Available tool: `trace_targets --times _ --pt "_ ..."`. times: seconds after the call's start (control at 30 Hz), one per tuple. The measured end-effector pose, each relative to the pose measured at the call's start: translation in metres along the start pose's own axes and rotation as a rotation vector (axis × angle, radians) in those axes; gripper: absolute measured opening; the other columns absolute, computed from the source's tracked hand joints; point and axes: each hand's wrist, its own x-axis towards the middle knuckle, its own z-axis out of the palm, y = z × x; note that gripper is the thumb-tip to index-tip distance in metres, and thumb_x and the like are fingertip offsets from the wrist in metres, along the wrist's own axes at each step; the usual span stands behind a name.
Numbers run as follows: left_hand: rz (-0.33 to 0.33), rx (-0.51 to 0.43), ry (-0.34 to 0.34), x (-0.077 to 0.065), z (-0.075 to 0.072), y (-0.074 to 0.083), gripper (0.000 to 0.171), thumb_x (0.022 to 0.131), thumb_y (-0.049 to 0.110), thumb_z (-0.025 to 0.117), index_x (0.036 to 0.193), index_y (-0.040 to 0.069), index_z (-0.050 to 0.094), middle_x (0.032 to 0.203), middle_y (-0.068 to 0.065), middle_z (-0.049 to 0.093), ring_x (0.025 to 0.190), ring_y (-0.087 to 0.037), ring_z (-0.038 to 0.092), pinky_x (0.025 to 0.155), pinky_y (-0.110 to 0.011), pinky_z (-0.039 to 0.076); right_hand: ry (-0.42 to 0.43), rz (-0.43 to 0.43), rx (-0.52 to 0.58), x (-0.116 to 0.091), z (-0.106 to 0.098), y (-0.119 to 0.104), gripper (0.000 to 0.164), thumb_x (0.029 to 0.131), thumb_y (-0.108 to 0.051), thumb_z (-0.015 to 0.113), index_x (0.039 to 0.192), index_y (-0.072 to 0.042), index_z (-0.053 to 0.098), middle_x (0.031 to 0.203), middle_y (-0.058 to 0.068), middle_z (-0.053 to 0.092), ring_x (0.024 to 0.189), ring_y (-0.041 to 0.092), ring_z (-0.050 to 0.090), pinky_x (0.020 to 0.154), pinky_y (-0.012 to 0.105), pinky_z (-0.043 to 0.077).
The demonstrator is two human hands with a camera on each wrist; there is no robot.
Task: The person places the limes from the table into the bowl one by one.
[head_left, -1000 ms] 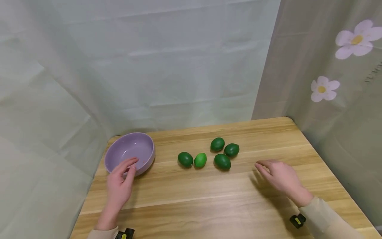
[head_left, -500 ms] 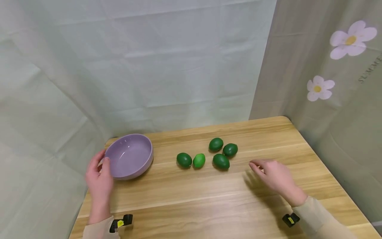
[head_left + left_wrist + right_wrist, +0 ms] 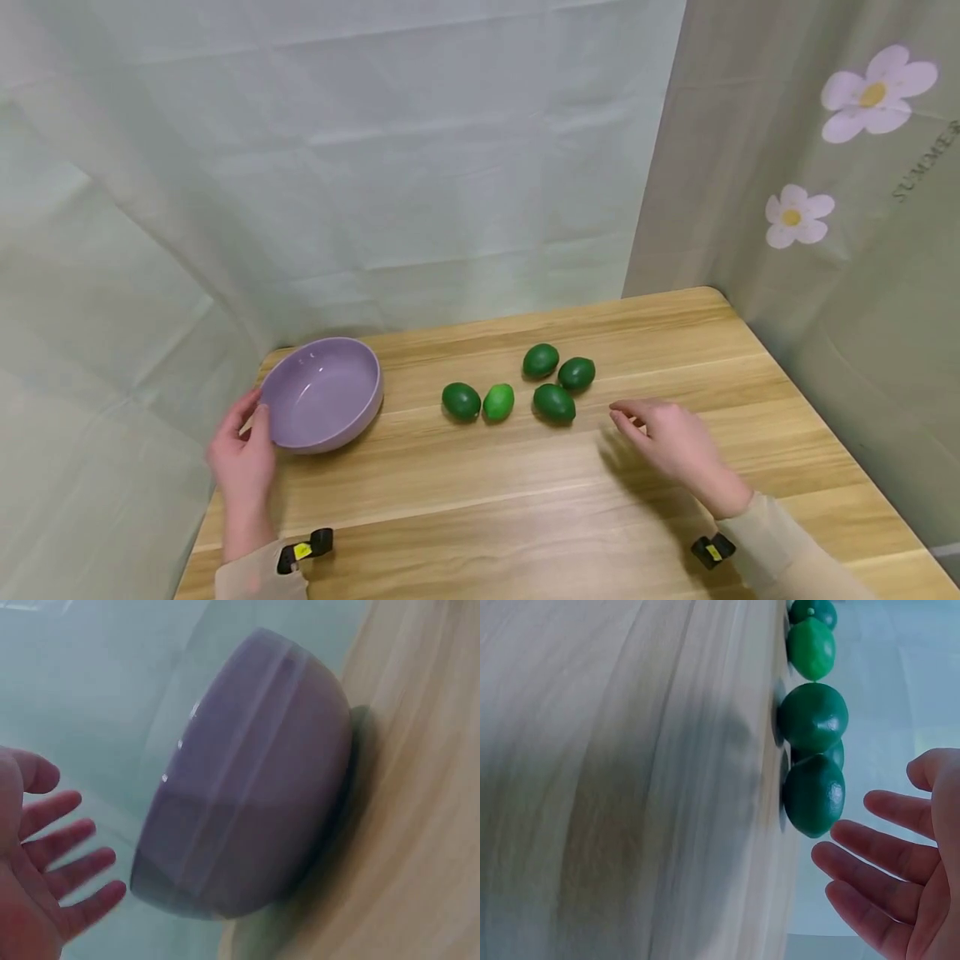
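In the head view a purple bowl (image 3: 322, 400) stands at the back left of the wooden table. My left hand (image 3: 243, 458) is at its left side, thumb and fingertips right at the rim. The left wrist view shows those fingers (image 3: 67, 844) spread and loosely bent beside the bowl wall. A bright green lime (image 3: 498, 402) lies mid-table beside a dark green lime-shaped fruit (image 3: 461, 402). To their right sits a cluster of three more dark green fruits (image 3: 555, 404). My right hand (image 3: 671, 437) hovers right of that cluster, fingers loosely bent, holding nothing.
The wooden table (image 3: 480, 525) has a rounded back right corner. Pale curtains (image 3: 450, 167) hang close behind it and on both sides, the right one printed with flowers (image 3: 798, 217). Small black devices (image 3: 712, 550) are strapped at both wrists.
My left hand has moved left, from over the bowl's front to its left rim. My right hand has drifted slightly left toward the fruits. Bowl and fruits keep their places on the table.
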Motion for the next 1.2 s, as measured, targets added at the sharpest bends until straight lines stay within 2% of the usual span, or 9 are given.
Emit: trace_targets --times 0.17,0.27,0.37,0.53,0.67,0.77,0.9,0.97,1.2 --pt "0.379 -0.033 -0.122 -0.002 -0.005 -0.013 0.022 0.087 -0.002 0.073 0.108 0.002 0.076 0.117 -0.015 0.071 0.118 -0.007 0.061 0.101 -0.015 0.042 0.004 -0.024 -0.007 0.000 0.005 -0.002 0.036 0.102 -0.046 0.052 0.116 -0.022 0.075 0.105 -0.006 0.074 0.085 0.011 0.069 0.067 0.036 0.056" --pt "0.516 -0.016 -0.236 -0.002 -0.008 -0.018 0.027 0.077 -0.005 0.082 0.102 0.004 0.079 0.109 -0.016 0.073 0.113 -0.006 0.064 0.100 -0.015 0.042 0.015 -0.035 -0.010 -0.001 0.009 -0.002 0.033 0.102 -0.044 0.054 0.116 -0.023 0.075 0.105 -0.007 0.074 0.083 0.009 0.068 0.064 0.033 0.055" --pt "0.533 -0.013 -0.304 0.000 -0.010 -0.020 0.032 0.072 -0.005 0.086 0.101 0.005 0.079 0.107 -0.016 0.074 0.111 -0.003 0.064 0.099 -0.014 0.042 0.024 -0.034 -0.011 -0.001 0.011 -0.003 0.032 0.101 -0.043 0.055 0.116 -0.023 0.075 0.104 -0.008 0.073 0.082 0.008 0.068 0.063 0.031 0.053" --pt "0.512 -0.025 -0.336 0.003 -0.018 -0.030 0.033 0.064 -0.010 0.088 0.094 0.003 0.079 0.101 -0.019 0.074 0.107 -0.003 0.066 0.099 -0.014 0.043 0.013 -0.040 -0.004 0.003 0.015 -0.007 0.033 0.102 -0.044 0.055 0.117 -0.022 0.074 0.104 -0.008 0.073 0.083 0.007 0.068 0.065 0.033 0.054" --pt "0.594 -0.035 -0.331 0.004 -0.021 -0.043 0.034 0.058 -0.013 0.090 0.087 0.003 0.080 0.096 -0.022 0.074 0.103 -0.002 0.067 0.098 -0.015 0.044 0.004 -0.049 0.013 0.006 0.017 -0.012 0.031 0.101 -0.042 0.056 0.117 -0.022 0.074 0.104 -0.008 0.073 0.084 0.009 0.068 0.066 0.032 0.054" --pt "0.664 -0.042 -0.315 0.001 -0.020 -0.037 0.035 0.054 -0.016 0.089 0.083 0.000 0.079 0.092 -0.024 0.073 0.099 -0.001 0.068 0.097 -0.015 0.045 0.008 -0.055 0.017 0.009 0.020 -0.014 0.030 0.101 -0.040 0.058 0.118 -0.022 0.074 0.103 -0.008 0.073 0.083 0.008 0.068 0.065 0.030 0.053" --pt "0.682 -0.036 -0.322 0.000 -0.020 -0.037 0.034 0.052 -0.015 0.089 0.081 0.000 0.079 0.088 -0.021 0.073 0.096 0.000 0.068 0.094 -0.012 0.046 0.031 -0.074 0.018 0.014 0.026 -0.020 0.028 0.100 -0.038 0.060 0.119 -0.022 0.073 0.103 -0.008 0.073 0.075 0.003 0.064 0.062 0.028 0.051" --pt "0.682 -0.029 -0.339 0.002 -0.019 -0.045 0.034 0.054 -0.012 0.090 0.082 0.002 0.079 0.089 -0.018 0.074 0.095 0.001 0.068 0.093 -0.012 0.045 0.056 -0.081 0.028 0.017 0.029 -0.024 0.027 0.099 -0.036 0.062 0.119 -0.022 0.073 0.105 -0.007 0.073 0.074 0.004 0.063 0.061 0.030 0.051" --pt "0.664 0.016 -0.396 0.004 -0.019 -0.048 0.031 0.059 -0.005 0.093 0.083 0.011 0.081 0.089 -0.008 0.076 0.091 0.002 0.067 0.092 -0.011 0.044 0.133 -0.134 -0.015 0.029 0.043 -0.037 0.033 0.093 -0.029 0.070 0.123 -0.017 0.070 0.119 0.004 0.068 0.105 0.025 0.066 0.081 0.044 0.057"
